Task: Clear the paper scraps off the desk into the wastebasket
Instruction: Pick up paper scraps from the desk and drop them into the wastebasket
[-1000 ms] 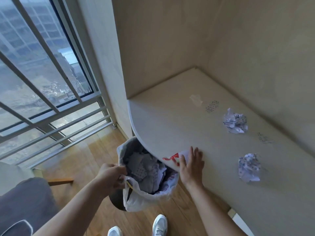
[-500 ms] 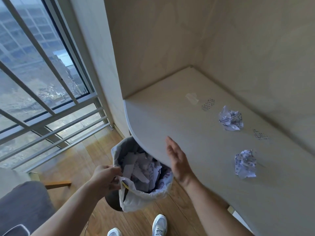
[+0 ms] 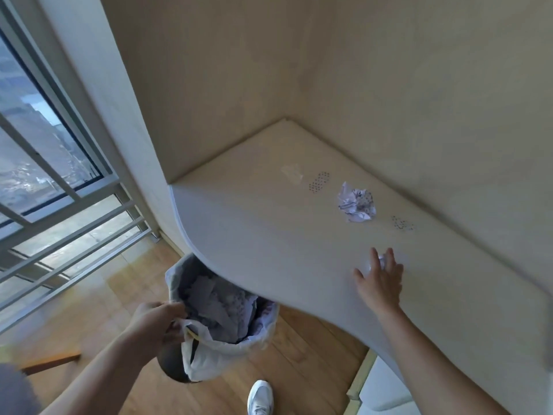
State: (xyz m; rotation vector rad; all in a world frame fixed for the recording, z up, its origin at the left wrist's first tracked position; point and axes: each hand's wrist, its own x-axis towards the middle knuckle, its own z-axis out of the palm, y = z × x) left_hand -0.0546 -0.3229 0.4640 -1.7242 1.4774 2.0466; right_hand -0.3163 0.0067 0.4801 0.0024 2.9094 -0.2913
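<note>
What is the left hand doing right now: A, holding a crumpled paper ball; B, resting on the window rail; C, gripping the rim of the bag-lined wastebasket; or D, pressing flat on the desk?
C: the left hand is closed on the white liner at the rim of the wastebasket, beside the desk edge.

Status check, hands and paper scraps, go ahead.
Left hand gripping the wastebasket liner rim. Right hand open, over a crumpled ball. Second ball on desk. Path clear.
</note>
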